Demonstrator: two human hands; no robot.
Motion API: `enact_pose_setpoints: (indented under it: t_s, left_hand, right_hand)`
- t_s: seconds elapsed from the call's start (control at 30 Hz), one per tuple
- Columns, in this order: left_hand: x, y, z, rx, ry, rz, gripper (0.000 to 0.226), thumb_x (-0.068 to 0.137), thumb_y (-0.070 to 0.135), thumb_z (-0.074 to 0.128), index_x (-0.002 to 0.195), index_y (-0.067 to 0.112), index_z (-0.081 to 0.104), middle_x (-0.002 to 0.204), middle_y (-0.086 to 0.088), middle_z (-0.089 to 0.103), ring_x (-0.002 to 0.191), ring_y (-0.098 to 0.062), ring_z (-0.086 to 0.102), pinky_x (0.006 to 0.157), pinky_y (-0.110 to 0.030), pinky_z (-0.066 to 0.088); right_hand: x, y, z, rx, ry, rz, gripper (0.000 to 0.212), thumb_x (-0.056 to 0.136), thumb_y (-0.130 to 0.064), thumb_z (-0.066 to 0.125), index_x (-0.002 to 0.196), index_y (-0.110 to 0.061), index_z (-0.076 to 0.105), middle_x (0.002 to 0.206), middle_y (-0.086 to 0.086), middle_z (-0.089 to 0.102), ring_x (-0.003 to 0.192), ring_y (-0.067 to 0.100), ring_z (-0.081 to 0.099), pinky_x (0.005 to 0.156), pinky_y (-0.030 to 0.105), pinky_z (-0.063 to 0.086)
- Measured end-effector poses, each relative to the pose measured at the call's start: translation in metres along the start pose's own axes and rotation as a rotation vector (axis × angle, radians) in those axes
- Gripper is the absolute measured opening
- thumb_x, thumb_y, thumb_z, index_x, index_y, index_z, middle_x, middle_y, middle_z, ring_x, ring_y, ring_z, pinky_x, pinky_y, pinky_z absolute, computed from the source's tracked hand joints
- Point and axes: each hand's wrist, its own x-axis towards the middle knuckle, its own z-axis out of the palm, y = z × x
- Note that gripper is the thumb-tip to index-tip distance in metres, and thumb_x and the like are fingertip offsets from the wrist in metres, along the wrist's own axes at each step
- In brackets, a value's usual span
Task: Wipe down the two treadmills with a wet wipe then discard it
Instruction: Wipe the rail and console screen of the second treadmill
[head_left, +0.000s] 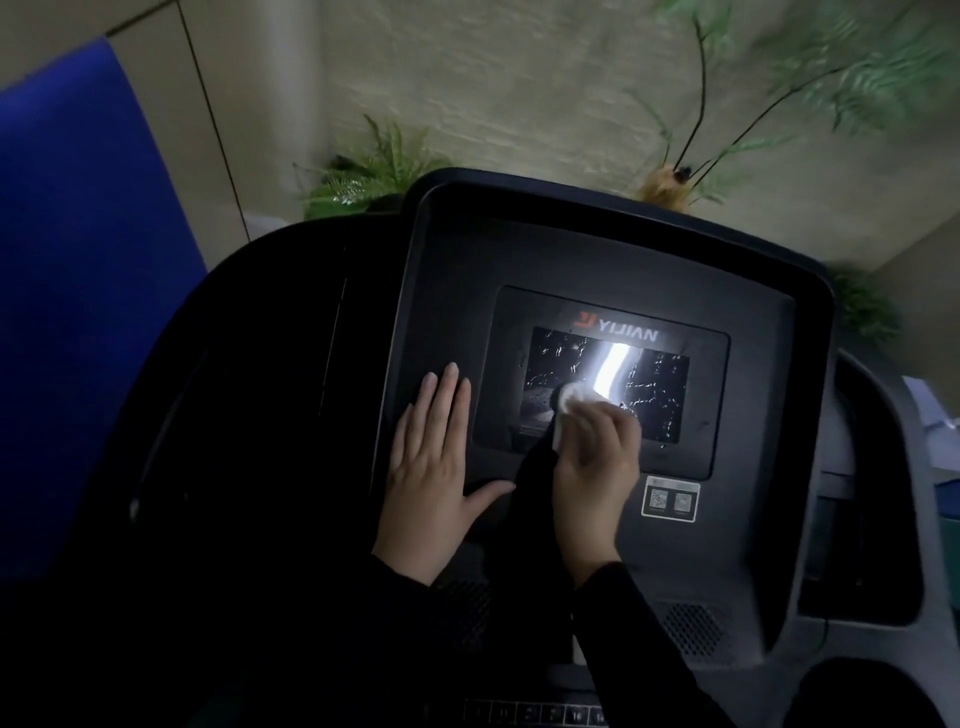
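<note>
A black treadmill console (597, 260) fills the middle of the head view, with a dark glossy screen (654, 384) at its centre that reflects a bright streak of light. My right hand (595, 462) grips a bunched white wet wipe (571, 397) and presses it on the lower left part of the screen. My left hand (434, 467) lies flat with straight fingers on the console panel, left of the screen. Both forearms are in black sleeves.
A sticker with two QR codes (670, 500) sits below the screen. Green plants (363, 171) stand behind the console against a beige wall. A blue panel (78, 260) is at the left. A grey handrail and side tray (857, 493) lie to the right.
</note>
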Motion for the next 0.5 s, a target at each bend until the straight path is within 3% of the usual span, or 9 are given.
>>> enact_pose_setpoints:
  t_s: [0.23, 0.4, 0.5]
  left_hand:
    - [-0.001, 0.0, 0.0, -0.038, 0.017, 0.007, 0.097, 0.074, 0.056, 0.049, 0.15, 0.014, 0.004, 0.16, 0.0, -0.004, 0.147, -0.014, -0.008, 0.119, -0.032, 0.0]
    - [0.0, -0.001, 0.001, -0.024, 0.024, 0.014, 0.104, 0.075, 0.068, 0.051, 0.15, 0.012, 0.004, 0.16, -0.002, -0.001, 0.147, -0.018, -0.003, 0.118, -0.036, 0.007]
    - [0.0, 0.0, 0.002, -0.011, 0.033, 0.013, 0.105, 0.075, 0.068, 0.051, 0.15, 0.013, 0.003, 0.16, -0.002, -0.002, 0.147, -0.018, -0.003, 0.118, -0.037, 0.009]
  right_hand:
    - [-0.009, -0.015, 0.019, 0.044, -0.224, -0.237, 0.018, 0.082, 0.004, 0.064, 0.099, 0.003, 0.068, 0.1, 0.018, 0.06, 0.097, 0.022, 0.054, 0.091, 0.013, 0.038]
    - [0.037, 0.002, 0.001, -0.01, 0.054, 0.022, 0.016, 0.08, 0.004, 0.067, 0.095, 0.0, 0.069, 0.1, 0.015, 0.058, 0.096, 0.033, 0.058, 0.086, 0.013, 0.036]
    - [0.055, -0.01, 0.015, 0.011, 0.047, 0.019, 0.014, 0.082, 0.003, 0.065, 0.096, 0.0, 0.068, 0.102, 0.014, 0.056, 0.098, 0.031, 0.056, 0.086, 0.009, 0.035]
